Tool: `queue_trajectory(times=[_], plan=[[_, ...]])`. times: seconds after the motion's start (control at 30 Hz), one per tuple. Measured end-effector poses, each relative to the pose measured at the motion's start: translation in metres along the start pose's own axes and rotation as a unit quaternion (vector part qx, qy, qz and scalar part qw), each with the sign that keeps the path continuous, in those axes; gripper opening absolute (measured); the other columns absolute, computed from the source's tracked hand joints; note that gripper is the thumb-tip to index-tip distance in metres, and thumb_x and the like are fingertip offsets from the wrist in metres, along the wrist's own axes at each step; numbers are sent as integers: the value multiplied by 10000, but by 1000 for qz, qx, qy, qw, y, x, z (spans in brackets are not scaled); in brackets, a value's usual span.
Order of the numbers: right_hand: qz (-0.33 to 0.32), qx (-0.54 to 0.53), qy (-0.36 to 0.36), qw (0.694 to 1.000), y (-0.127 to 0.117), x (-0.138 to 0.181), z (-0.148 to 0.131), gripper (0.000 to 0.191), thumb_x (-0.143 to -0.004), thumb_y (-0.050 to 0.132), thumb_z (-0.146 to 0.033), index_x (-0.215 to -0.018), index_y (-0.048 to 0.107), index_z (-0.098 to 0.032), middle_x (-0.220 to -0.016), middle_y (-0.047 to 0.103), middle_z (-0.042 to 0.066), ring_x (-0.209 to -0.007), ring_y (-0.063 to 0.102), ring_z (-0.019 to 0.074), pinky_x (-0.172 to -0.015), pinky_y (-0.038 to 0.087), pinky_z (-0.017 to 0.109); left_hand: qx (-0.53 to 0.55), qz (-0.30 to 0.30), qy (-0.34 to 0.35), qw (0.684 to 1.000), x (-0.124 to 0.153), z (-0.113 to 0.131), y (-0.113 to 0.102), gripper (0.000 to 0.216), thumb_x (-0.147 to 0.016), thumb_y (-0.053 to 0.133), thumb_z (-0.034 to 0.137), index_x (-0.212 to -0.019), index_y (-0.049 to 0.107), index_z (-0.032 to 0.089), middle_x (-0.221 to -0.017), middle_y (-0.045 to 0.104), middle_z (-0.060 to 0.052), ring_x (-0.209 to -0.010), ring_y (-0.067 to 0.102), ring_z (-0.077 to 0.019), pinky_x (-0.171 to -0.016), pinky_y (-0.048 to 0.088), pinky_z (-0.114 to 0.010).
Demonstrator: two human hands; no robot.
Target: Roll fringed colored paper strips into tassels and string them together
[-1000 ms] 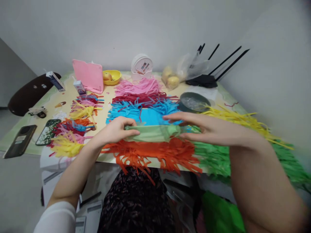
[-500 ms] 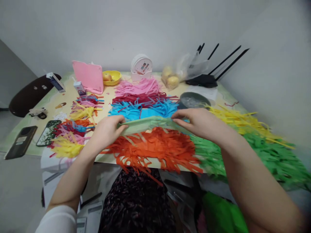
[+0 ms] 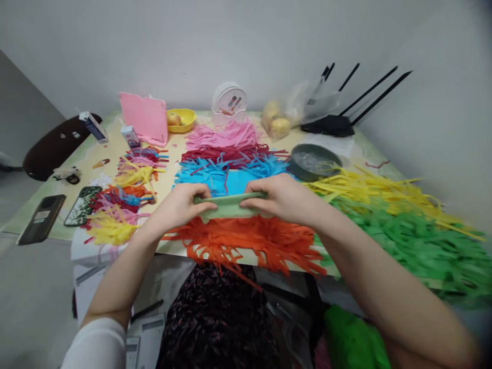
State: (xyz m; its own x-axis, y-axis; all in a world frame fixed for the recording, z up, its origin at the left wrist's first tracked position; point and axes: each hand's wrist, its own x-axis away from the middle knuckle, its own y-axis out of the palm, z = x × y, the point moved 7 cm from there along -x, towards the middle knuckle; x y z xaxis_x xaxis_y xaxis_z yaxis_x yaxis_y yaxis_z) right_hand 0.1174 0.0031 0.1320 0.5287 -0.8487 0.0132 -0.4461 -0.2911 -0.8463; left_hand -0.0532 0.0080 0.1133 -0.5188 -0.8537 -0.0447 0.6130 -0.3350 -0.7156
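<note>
A pale green folded strip of what looks like tissue paper (image 3: 229,206) is stretched between my two hands above the table. My left hand (image 3: 187,206) pinches its left end, thumb below and fingers on top. My right hand (image 3: 271,197) pinches the right end the same way. Just under the strip lies a bundle of orange fringed paper (image 3: 246,238), its loose ends hanging over the table edge. Behind it rests blue fringed paper (image 3: 238,179), then dark red fringe (image 3: 230,155) and pink fringe (image 3: 225,136) in rows.
Yellow fringe (image 3: 392,195) and green fringe (image 3: 426,241) spread across the right side. A dark bowl (image 3: 295,171) and black router (image 3: 330,128) stand behind. At left are small multicoloured bundles (image 3: 111,228), two phones (image 3: 43,218), a pink tablet case (image 3: 146,118) and a yellow bowl (image 3: 188,120).
My right hand has moved left toward my left hand, and my left hand slightly right. The strip between them now spans a shorter length. The view has shifted a little.
</note>
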Motion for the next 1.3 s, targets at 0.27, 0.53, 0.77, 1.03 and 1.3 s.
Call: queue_trajectory(times=[0.27, 0.53, 0.77, 1.03, 1.3], plan=[[-58, -36, -14, 998, -10, 2, 0, 384, -871, 584, -475, -602, 587, -200, -450, 506, -61, -415, 413, 79, -460, 293, 222, 104, -105, -17, 989, -11, -4, 8, 398, -791, 661, 485, -613, 546, 148, -558, 400, 59, -526, 343, -74, -498, 250, -214], [-67, -42, -18, 997, -10, 10, 4, 309, -866, 596, -449, -679, 572, -203, -558, 570, -42, -512, 487, 106, -519, 327, 232, 87, -93, -12, 992, -5, 5, 6, 362, -817, 643, 462, -660, 553, 149, -595, 421, 54, -549, 375, -76, -503, 276, -207], [65, -108, 3, 992, -12, 19, 9, 211, -875, 581, -378, -779, 599, -190, -662, 600, -10, -597, 523, 128, -569, 378, 241, 218, -40, -27, 975, 4, 2, 9, 248, -836, 662, 387, -849, 519, 184, -676, 611, 35, -596, 580, -119, -575, 456, -224], [172, -273, 17, 946, 4, 36, 25, 176, -853, 612, -270, -956, 741, -211, -749, 694, 24, -603, 590, 144, -553, 449, 252, 425, 53, -28, 903, 12, -18, 23, 196, -811, 681, 310, -954, 703, 177, -736, 679, -28, -593, 604, -122, -504, 438, -224], [179, -365, -64, 911, 11, 37, 24, 142, -825, 641, -188, -796, 774, -228, -754, 686, 17, -603, 584, 118, -533, 440, 228, 486, 80, 53, 868, 13, -11, 21, 148, -797, 628, 162, -661, 687, 151, -519, 521, 14, -546, 480, -94, -566, 362, -219]])
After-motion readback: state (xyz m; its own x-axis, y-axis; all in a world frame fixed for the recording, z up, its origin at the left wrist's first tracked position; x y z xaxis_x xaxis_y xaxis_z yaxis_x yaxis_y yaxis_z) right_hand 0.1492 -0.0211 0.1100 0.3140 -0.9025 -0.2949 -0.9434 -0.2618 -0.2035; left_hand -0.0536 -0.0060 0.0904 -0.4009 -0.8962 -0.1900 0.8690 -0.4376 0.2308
